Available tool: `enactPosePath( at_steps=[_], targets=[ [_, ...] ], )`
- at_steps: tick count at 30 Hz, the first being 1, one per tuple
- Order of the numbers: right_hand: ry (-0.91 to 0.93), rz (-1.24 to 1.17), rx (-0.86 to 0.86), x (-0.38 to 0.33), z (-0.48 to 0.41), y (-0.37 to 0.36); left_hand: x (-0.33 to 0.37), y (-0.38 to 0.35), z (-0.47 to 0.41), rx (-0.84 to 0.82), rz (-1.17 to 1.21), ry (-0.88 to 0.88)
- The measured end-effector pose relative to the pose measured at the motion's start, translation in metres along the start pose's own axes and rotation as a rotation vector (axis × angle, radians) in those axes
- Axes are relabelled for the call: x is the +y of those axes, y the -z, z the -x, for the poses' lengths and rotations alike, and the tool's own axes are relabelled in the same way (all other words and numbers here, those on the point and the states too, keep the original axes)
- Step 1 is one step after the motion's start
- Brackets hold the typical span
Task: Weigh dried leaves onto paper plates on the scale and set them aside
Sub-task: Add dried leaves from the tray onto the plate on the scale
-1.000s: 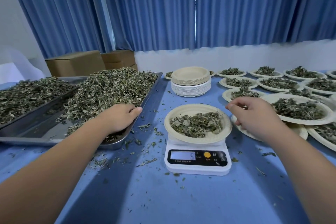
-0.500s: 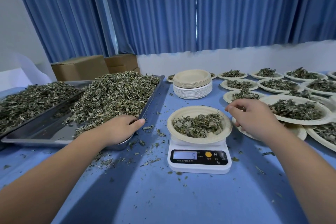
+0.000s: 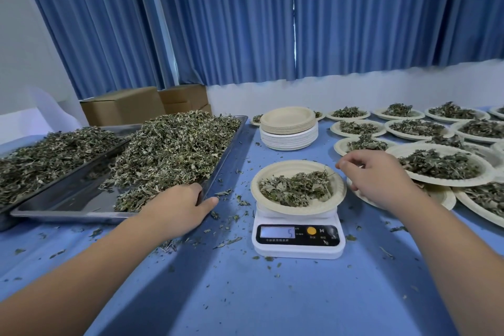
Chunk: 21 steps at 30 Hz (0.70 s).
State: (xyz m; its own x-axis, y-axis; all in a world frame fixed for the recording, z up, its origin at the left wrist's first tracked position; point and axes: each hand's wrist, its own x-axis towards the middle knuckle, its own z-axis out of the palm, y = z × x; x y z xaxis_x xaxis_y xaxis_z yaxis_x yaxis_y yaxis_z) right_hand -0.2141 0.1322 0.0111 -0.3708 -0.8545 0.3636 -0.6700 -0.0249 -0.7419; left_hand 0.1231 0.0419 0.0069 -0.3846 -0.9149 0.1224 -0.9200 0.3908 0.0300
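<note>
Paper plate [image 3: 289,168] of dried leaves [image 3: 296,189] sits on the white scale [image 3: 298,249], display reading 5, with filled plates [image 3: 447,183] close by on its right. Left hand [image 3: 178,209] rests on the near corner of the metal tray [image 3: 68,199], fingers bent over the rim and hidden, grasp unconfirmed. Right hand [image 3: 381,180] hovers just beside the plate's right rim, fingers curled, thumb and forefinger tips together; any pinched fragment cannot be made out
</note>
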Motion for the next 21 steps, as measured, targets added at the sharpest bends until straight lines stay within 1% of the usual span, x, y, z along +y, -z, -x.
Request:
enactPosePath(
  at_steps=[5, 8, 15, 19, 21],
  targets=[
    [0.012, 0.030, -0.023, -0.001, 0.001, 0.000, -0.002, -0.003, 0.008, 0.087, -0.011, -0.021],
    [0.012, 0.025, -0.025, -0.002, 0.002, 0.001, -0.006, -0.001, 0.007, 0.135, 0.076, -0.009],
    [0.009, 0.018, -0.014, -0.002, 0.002, 0.000, -0.014, 0.007, -0.004, 0.142, 0.210, 0.029],
    [0.007, 0.010, -0.023, 0.000, 0.001, -0.001, -0.018, 0.016, -0.013, 0.096, 0.288, 0.029],
    [0.005, 0.004, -0.034, 0.001, 0.001, -0.002, -0.019, 0.021, -0.018, 0.126, 0.322, 0.031]
  ],
)
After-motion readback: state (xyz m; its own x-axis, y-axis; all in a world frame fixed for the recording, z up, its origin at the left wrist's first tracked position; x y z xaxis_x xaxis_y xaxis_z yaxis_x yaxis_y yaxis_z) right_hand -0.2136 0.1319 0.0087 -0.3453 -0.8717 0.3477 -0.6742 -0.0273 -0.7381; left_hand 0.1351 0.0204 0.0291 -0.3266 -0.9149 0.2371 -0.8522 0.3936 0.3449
